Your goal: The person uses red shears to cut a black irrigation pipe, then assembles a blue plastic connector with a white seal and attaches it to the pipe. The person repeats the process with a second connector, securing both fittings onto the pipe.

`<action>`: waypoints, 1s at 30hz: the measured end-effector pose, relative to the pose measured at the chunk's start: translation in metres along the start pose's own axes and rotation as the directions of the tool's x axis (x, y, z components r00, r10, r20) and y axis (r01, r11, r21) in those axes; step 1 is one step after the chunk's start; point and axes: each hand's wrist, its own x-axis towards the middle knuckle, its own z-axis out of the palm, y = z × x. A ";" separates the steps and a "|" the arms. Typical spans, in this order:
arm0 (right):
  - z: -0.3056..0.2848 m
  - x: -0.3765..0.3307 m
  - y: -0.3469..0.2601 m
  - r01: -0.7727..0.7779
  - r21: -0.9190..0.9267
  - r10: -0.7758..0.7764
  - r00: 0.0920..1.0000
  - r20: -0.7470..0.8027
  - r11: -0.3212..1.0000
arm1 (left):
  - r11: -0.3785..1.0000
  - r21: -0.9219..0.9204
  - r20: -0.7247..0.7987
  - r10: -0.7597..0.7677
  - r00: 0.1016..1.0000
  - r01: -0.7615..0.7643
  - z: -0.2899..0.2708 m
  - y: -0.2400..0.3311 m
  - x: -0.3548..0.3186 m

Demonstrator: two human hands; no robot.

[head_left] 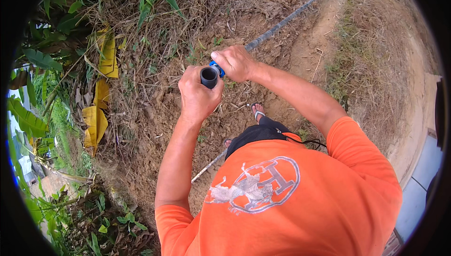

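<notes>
Out in front of my body, both hands are closed round the parts of a pipe joint. My left hand (196, 97) is wrapped round a short black pipe (209, 78), whose round open end faces up. Right beside it, a blue pipe fitting (218, 68) shows between the two hands. My right hand (236, 63) grips this fitting, its thumb lying over the top; the fingers beneath are hidden. From behind the right hand a dark grey hose (282, 24) runs off to the far right.
Bare brown soil with dry grass (131, 91) lies around my sandalled foot (258, 111). Yellow withered leaves (95, 119) and green plants (40, 61) stand at left. A thin pale pipe or stick (209, 165) lies near my feet. Pale slabs (418, 181) border the right.
</notes>
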 end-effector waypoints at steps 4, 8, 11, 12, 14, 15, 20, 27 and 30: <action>0.004 -0.004 -0.003 0.035 -0.019 -0.034 0.999 0.040 0.999 | 0.991 0.129 0.089 -0.050 0.995 0.038 -0.002 0.001 -0.001; 0.013 -0.007 0.003 0.020 -0.042 -0.019 0.999 0.033 0.999 | 0.979 0.131 0.155 -0.175 0.972 0.155 -0.002 0.002 0.005; 0.014 -0.008 0.002 -0.018 -0.011 0.017 0.999 -0.046 1.000 | 0.970 0.033 0.080 -0.243 0.967 0.241 0.000 0.006 0.000; 0.014 -0.008 0.002 -0.016 0.000 0.016 0.998 -0.068 1.000 | 0.977 0.001 0.014 -0.214 0.977 0.214 0.003 0.001 -0.003; 0.011 -0.001 0.002 -0.003 0.016 0.004 0.993 -0.121 1.000 | 0.996 0.022 -0.106 -0.084 0.991 0.086 0.006 -0.001 -0.007; 0.007 0.001 0.002 -0.001 0.027 0.004 0.993 -0.118 1.000 | 0.995 -0.028 -0.104 -0.102 0.989 0.100 0.006 0.000 -0.006; -0.013 0.002 -0.005 -0.070 0.074 0.073 0.996 -0.041 0.995 | 0.982 -0.171 -0.105 -0.102 0.989 0.083 0.006 -0.001 -0.009; -0.029 0.012 -0.006 -0.165 0.105 0.159 0.985 0.060 0.981 | 0.985 -0.167 0.068 -0.022 0.997 0.033 -0.013 -0.002 0.011; -0.030 0.015 -0.002 -0.176 0.106 0.171 0.983 0.060 0.979 | 0.995 -0.094 0.113 0.039 0.993 -0.028 -0.018 0.001 0.022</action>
